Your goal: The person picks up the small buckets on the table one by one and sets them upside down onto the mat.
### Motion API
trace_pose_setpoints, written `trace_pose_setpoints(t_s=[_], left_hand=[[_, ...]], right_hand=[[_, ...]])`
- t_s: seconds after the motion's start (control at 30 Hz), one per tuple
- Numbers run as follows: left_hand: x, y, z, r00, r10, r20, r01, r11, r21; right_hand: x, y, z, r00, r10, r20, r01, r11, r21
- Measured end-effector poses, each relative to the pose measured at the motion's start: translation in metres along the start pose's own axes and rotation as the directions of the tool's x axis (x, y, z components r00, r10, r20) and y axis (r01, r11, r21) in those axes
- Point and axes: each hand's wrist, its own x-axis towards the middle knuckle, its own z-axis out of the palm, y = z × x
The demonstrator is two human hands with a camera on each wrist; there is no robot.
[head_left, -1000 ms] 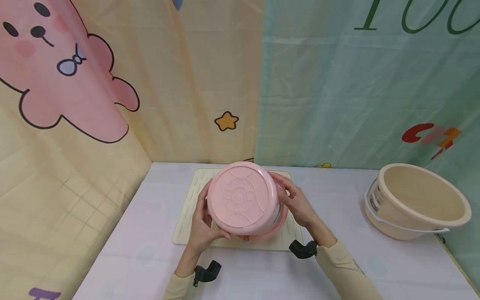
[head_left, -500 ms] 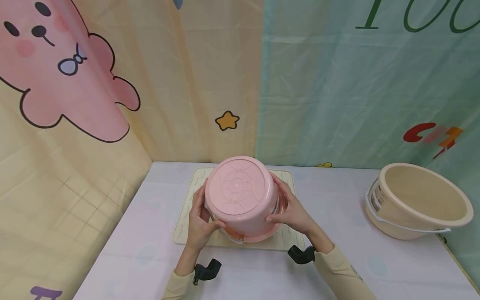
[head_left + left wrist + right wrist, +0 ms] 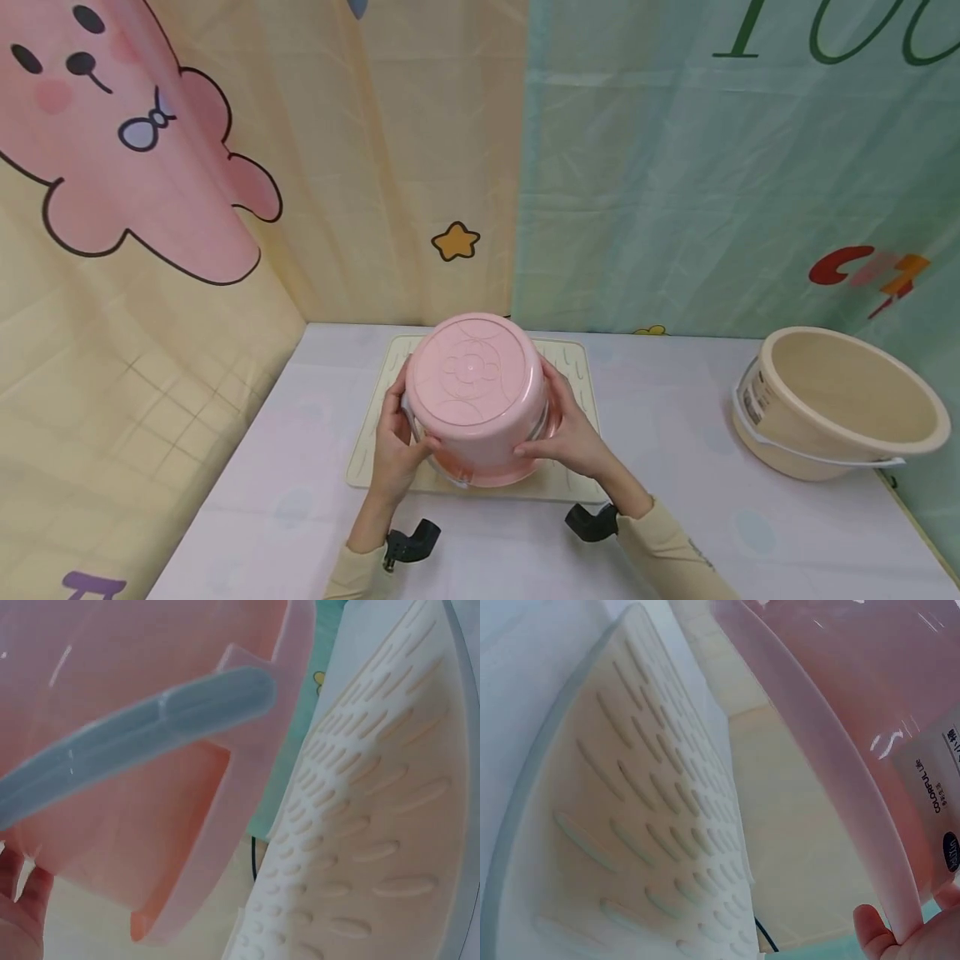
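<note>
A pink plastic bucket [image 3: 472, 375] is upside down, its flower-embossed base tilted toward the head camera. My left hand [image 3: 396, 446] grips its left side, thumb on the near wall. On the opposite side, my right hand [image 3: 572, 440] holds the wall near the rim, with the thumb across the front. Both wrist views show a gap between the bucket's rim and the cream ridged mat [image 3: 371, 454]. A pale grey carrying handle [image 3: 142, 742] crosses the bucket's wall in the left wrist view. The right wrist view shows a printed label [image 3: 934, 780]. The bucket's inside is hidden.
A beige bucket [image 3: 783, 433] with a white handle stands upright at the table's right side. The white-covered table [image 3: 285, 467] meets printed curtains [image 3: 637, 192] behind and to the left. A black camera mount sits on each wrist.
The pink bucket has shifted slightly left, and its near wall shows more. My right hand's thumb has come round onto the near wall. My left hand keeps its hold.
</note>
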Motion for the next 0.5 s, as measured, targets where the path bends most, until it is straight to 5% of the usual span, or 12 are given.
trace_pose_setpoints(t_s=[0.2, 0.5], left_hand=[[0.001, -0.001, -0.007, 0.999, 0.006, 0.036, -0.006, 1.000, 0.014], [-0.001, 0.005, -0.008, 0.995, -0.083, 0.050, 0.077, 0.991, 0.106]], right_hand=[[-0.003, 0.006, 0.009, 0.998, 0.030, -0.059, -0.027, 0.999, 0.043], [-0.003, 0.013, 0.023, 0.991, 0.046, -0.126, -0.035, 0.996, 0.085]])
